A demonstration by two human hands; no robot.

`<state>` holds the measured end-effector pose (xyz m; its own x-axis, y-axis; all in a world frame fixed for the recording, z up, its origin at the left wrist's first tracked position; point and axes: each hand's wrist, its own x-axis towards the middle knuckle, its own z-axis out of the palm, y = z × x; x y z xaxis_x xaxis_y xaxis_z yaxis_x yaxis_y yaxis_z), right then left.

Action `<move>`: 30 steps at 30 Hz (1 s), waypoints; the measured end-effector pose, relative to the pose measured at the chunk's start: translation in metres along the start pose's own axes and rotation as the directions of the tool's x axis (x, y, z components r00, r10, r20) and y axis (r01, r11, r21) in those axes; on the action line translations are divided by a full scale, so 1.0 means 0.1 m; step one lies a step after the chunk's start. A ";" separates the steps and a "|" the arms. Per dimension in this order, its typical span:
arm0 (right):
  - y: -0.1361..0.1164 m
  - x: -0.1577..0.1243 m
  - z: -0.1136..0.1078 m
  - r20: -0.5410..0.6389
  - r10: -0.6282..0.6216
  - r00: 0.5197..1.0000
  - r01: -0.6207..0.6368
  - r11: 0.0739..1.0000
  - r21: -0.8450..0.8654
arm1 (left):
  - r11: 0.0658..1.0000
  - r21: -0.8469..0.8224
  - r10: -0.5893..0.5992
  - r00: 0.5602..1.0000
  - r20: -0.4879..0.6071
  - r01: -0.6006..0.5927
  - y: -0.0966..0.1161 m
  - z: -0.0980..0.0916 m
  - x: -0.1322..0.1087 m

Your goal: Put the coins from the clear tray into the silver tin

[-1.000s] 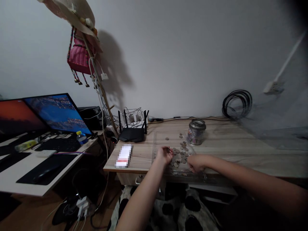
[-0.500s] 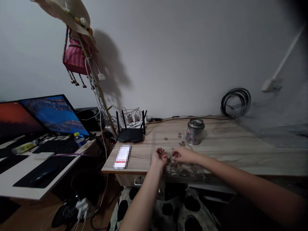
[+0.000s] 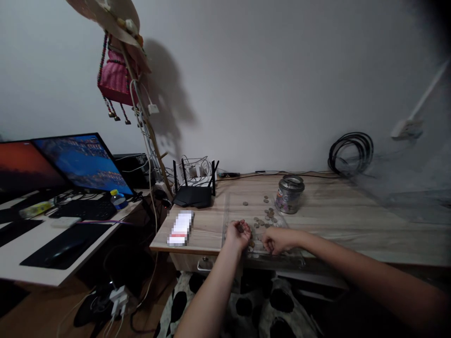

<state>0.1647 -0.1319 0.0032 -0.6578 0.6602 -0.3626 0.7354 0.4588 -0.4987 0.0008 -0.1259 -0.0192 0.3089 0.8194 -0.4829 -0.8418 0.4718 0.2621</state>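
Several coins (image 3: 270,214) lie scattered on a clear plastic sheet or tray (image 3: 227,206) at the desk's front edge. My left hand (image 3: 239,234) is cupped palm up over its left part, fingers curled around coins in the palm. To its right, my right hand (image 3: 276,240) reaches down at the coins with its fingers bent and pressed together. Whatever its fingertips hold is hidden. Behind my right hand stands a clear jar (image 3: 289,195) with a printed picture on its side and a grey rim.
A phone (image 3: 181,228) lies left of the sheet, with a black router (image 3: 192,196) behind it. Coiled black cable (image 3: 351,152) leans on the wall at right. Monitors (image 3: 82,162) stand on another desk at left, beside a pole with a pink bag (image 3: 118,82).
My right hand has moved lower and nearer the front edge, uncovering coins behind it. My left hand has shifted slightly right, its palm turned more upward. The view has swung slightly left.
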 end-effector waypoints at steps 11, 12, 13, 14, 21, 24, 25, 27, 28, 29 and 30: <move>-0.28 0.11 -0.62 -0.495 -0.017 0.868 0.014 1.000 -0.008 | 1.000 -0.014 -0.024 0.996 0.082 0.025 0.00 0.02 -0.07; -0.24 0.08 -0.58 -0.477 -0.007 0.879 -0.015 0.999 -0.042 | 1.000 -0.021 0.008 0.998 0.070 -0.007 0.01 0.01 -0.08; -0.19 0.03 -0.52 -0.417 0.010 0.909 -0.049 0.995 -0.082 | 0.999 -0.014 0.031 0.998 0.063 -0.030 0.01 0.00 -0.07; -0.13 -0.02 -0.44 -0.342 0.036 0.939 -0.086 0.987 -0.134 | 0.999 0.003 0.044 0.997 0.062 -0.044 0.01 -0.01 -0.06; 0.13 -0.33 0.08 -0.204 0.019 0.979 -0.065 0.973 -0.220 | 0.998 0.067 -0.016 0.995 0.095 0.009 -0.02 -0.03 0.01; 0.18 -0.31 0.09 -0.104 0.031 0.994 -0.050 0.982 -0.180 | 0.998 0.052 0.017 0.996 0.087 -0.021 -0.01 -0.03 -0.01; 0.19 -0.29 0.09 -0.067 0.036 0.997 -0.047 0.983 -0.176 | 0.998 0.050 0.030 0.996 0.082 -0.034 -0.01 -0.03 -0.01; 0.22 -0.25 0.07 -0.022 0.036 0.999 -0.039 0.983 -0.178 | 0.997 0.048 0.050 0.996 0.073 -0.054 -0.01 -0.03 -0.03; 0.22 -0.24 0.07 -0.015 0.035 0.999 -0.038 0.982 -0.183 | 0.997 0.047 0.057 0.996 0.071 -0.061 -0.01 -0.03 -0.03; 0.21 -0.23 0.06 -0.013 0.039 0.999 -0.040 0.980 -0.194 | 0.997 0.047 0.062 0.996 0.071 -0.065 -0.01 -0.03 -0.04; 0.20 -0.24 0.06 -0.016 0.045 0.999 -0.047 0.977 -0.209 | 0.997 0.047 0.064 0.995 0.072 -0.067 -0.01 -0.03 -0.04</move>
<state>0.1939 -0.1418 -0.0028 -0.6212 0.6895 -0.3724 0.7836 0.5409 -0.3056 -0.0013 -0.1304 -0.0199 0.2858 0.8691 -0.4037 -0.8388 0.4305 0.3331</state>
